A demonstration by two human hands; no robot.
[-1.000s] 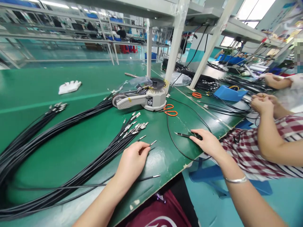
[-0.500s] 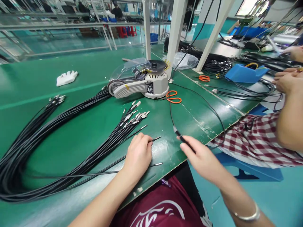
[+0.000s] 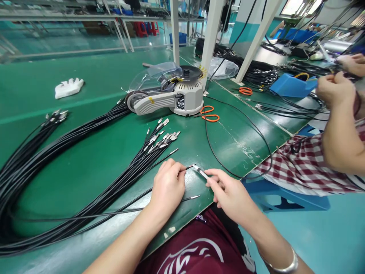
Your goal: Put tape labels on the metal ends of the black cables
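My left hand [image 3: 169, 184] rests on the green table, closed on a black cable [image 3: 188, 167] just behind its tip. My right hand [image 3: 228, 192] pinches a slim pen-like tool [image 3: 203, 174] with a pale tip. That tip meets the cable's end; whether it touches, I cannot tell. Nearer the table edge lies another cable end [image 3: 195, 197] with a bare metal tip. A thick bundle of black cables [image 3: 128, 175] curves round on the left, with several silver connectors [image 3: 164, 140] fanned out beyond my left hand.
A grey tape dispenser [image 3: 186, 101] stands at the back, with orange-handled scissors [image 3: 210, 114] beside it. A thin black cord [image 3: 253, 123] loops across the right side. White glove [image 3: 68, 88] lies far left. A co-worker's hand [image 3: 336, 89] is at far right, near a blue holder [image 3: 295, 87].
My right hand has moved left and turned the tool, bringing its tip to the cable end at my left hand. My left hand has barely moved. The co-worker's hands have shifted.
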